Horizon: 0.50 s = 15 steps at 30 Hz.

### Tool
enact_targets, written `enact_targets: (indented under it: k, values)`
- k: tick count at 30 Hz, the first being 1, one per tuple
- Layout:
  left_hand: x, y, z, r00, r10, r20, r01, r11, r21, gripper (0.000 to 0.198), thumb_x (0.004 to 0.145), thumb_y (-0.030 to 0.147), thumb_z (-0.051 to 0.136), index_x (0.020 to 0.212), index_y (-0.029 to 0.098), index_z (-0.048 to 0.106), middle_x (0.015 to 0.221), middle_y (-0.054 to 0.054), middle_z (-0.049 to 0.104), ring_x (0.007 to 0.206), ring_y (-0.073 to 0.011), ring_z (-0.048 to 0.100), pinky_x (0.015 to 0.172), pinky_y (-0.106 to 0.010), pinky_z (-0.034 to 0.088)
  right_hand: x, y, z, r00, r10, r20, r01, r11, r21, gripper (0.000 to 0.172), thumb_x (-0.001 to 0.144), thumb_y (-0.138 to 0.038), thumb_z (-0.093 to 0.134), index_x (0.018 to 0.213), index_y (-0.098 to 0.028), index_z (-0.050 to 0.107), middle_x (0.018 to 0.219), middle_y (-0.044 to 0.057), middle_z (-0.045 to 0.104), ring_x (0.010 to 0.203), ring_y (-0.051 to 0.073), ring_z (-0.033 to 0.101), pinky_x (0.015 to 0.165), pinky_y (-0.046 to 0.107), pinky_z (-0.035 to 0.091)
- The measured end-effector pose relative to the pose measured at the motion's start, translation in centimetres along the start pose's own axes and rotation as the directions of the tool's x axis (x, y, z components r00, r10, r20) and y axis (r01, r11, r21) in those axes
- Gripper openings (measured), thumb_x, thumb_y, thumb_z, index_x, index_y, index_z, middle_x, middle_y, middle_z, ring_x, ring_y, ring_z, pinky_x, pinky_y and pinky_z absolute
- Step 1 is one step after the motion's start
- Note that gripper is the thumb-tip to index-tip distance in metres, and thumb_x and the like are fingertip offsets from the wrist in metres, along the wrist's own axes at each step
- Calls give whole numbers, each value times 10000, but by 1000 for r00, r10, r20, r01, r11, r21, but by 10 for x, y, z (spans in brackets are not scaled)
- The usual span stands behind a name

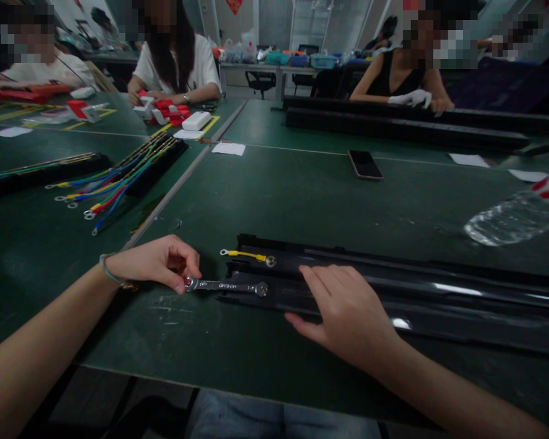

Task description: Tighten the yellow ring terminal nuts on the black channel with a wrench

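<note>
My left hand point(170, 263) pinches one end of a metal wrench point(226, 286) between thumb and finger. The wrench's other end sits around a fastener on the near strip of a long black profile point(421, 292). On the strip behind it, a short yellow wire point(247, 255) with a ring terminal at its free end is fixed by a round metal fastener point(270, 261). My right hand point(343, 308) lies across the profile with its fingers stretched out, the thumb at the near edge.
Bundles of coloured wires with ring terminals point(105, 198) lie at the left. A phone point(365, 164) rests farther back, and a plastic water bottle point(516, 213) lies at the right. More black profiles point(393, 125) are before a co-worker across the table point(274, 201).
</note>
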<state>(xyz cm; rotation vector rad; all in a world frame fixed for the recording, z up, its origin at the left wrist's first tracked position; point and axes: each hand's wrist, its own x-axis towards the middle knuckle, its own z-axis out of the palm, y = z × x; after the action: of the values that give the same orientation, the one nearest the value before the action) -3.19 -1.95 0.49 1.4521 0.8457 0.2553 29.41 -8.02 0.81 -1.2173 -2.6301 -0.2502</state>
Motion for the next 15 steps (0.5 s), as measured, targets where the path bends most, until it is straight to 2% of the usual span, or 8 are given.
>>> enact_targets:
  k: [5,11,15]
  values:
    - [-1,-1,-1,1000,19,-18,-19,1000,7,185,642,40,667,816,98,640,721,-5,599,647,-103,542,568,-175,449,0,1,0,1000,-5,-14,5,1000,-4,566,770,-487,431,1063,-18,552,912,156,605,808,241,502,729,372,375]
    - [1,-1,-4,990,29,-138,-11,992,128,203,714,100,608,917,94,620,744,-19,580,629,-93,503,539,-163,406,-1,0,-1,1000,-1,-11,1,1000,1,565,766,-485,437,1064,-18,553,906,159,607,803,244,500,723,375,378]
    - [2,-1,-4,985,-1,-173,23,991,129,247,754,123,562,999,102,588,750,-20,578,602,-80,484,499,-148,376,-1,-1,-1,1000,2,-3,-2,1000,6,566,764,-484,442,1064,-18,553,919,163,607,820,248,507,730,376,376]
